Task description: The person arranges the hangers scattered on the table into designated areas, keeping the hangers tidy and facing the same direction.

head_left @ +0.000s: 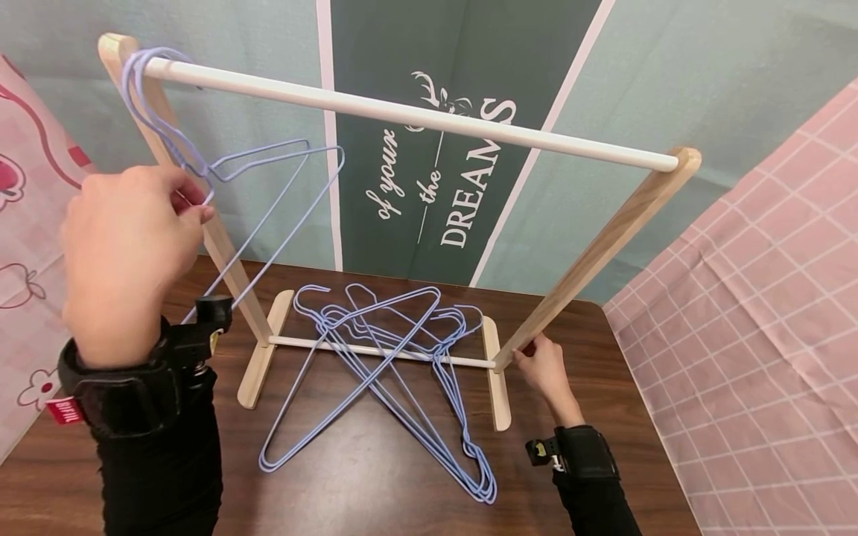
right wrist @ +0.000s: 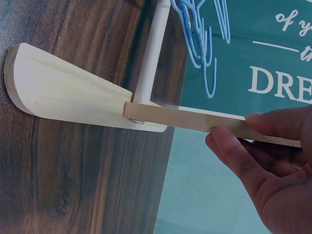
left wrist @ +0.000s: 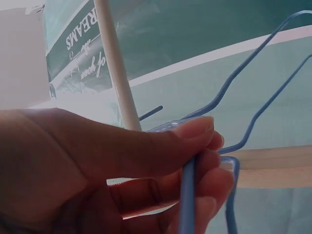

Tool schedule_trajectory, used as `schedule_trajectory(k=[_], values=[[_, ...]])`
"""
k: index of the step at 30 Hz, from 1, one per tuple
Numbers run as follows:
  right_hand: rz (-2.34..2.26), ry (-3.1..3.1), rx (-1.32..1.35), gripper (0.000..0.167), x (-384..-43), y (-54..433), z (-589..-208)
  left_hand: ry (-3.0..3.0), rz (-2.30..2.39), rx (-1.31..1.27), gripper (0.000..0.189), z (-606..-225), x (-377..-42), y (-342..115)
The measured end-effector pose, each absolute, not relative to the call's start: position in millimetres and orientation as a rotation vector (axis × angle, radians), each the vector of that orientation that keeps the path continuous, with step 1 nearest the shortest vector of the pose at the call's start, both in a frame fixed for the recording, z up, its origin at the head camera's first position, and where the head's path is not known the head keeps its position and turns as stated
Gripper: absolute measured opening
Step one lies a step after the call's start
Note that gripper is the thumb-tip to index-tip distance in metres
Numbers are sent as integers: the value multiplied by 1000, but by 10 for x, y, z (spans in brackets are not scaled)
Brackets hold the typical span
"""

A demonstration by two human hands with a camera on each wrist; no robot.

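Note:
My left hand [head_left: 127,246] pinches a light-blue wire clothes hanger [left wrist: 187,195] between thumb and fingers, just below its hook. At the left end of the rack's white top rod [head_left: 415,112], more than one blue hook loops over the rod close to the left wooden post. My own fingers hide part of the gripped wire. Low on the rack's right wooden post [head_left: 596,246], my right hand [head_left: 544,370] grips the wood between thumb and fingers, a little above the foot [right wrist: 73,92]. Several more blue hangers [head_left: 439,359] lie overlapping on the table between the rack's feet.
The white lower bar [head_left: 288,342] joins the two feet, and the loose hangers lie across it. A brown wood-grain table [head_left: 322,506] is underneath. Behind stands a green and grey lettered curtain [head_left: 402,45]. Pink cloths flank the left and right [head_left: 771,298] sides.

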State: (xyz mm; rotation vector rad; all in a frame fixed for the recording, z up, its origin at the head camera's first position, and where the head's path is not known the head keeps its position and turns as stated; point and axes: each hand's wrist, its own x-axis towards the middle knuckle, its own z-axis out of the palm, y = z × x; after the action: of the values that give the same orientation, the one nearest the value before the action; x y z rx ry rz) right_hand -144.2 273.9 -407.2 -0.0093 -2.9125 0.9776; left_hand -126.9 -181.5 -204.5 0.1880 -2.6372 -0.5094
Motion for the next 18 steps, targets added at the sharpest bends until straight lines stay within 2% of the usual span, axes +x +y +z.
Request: schedule_trajectory(k=[18], values=[[970, -2900, 6, 27, -1446, 2742, -4080, -2606, -518, 168, 20, -2040, -1202, -1773]])
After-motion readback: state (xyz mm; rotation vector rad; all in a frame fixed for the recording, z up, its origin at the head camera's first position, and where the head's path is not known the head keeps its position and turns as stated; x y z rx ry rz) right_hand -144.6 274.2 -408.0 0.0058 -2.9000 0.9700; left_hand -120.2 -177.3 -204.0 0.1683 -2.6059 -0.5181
